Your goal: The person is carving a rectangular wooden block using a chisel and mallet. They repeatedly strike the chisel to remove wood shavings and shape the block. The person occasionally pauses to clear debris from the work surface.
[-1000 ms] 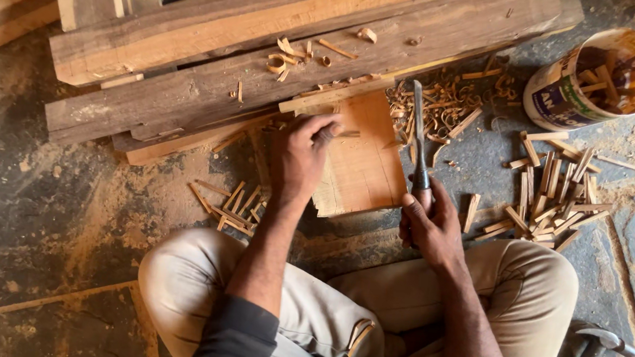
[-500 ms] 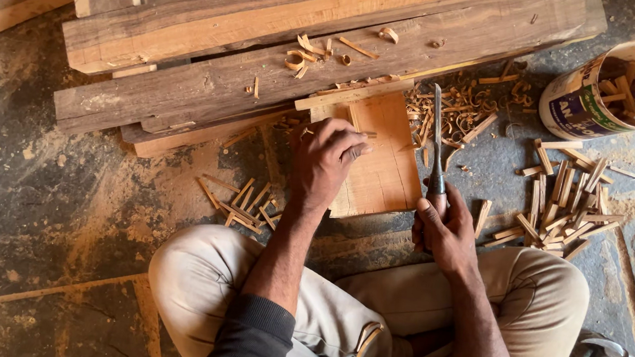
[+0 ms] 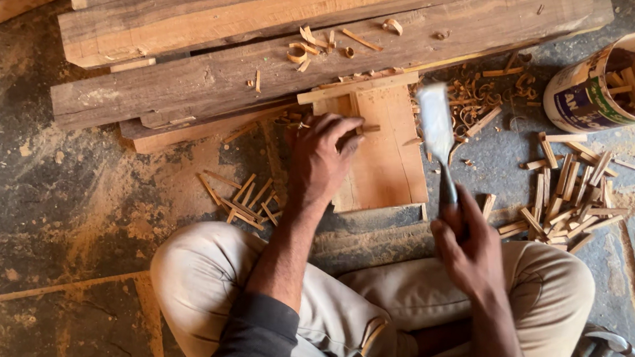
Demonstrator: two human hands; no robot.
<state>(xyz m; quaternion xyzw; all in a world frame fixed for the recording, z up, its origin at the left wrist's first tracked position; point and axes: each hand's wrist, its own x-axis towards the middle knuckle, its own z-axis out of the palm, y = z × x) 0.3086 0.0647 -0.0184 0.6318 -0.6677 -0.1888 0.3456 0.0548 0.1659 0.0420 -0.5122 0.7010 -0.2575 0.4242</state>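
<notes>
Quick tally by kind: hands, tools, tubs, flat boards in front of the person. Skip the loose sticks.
Hands: 2, left hand on the board, right hand gripping the chisel
Tools: 2, chisel and hammer
Tubs: 1, tub
Flat boards: 1, board
Total: 6

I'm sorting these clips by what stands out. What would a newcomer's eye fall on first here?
First the right hand, raised with a blurred flat metal blade over an orange wooden board at centre. The left hand presses a small stick against that board, below heavy timber beams. At right lie a heap of cut wooden pegs and a paint tub holding more.
</notes>
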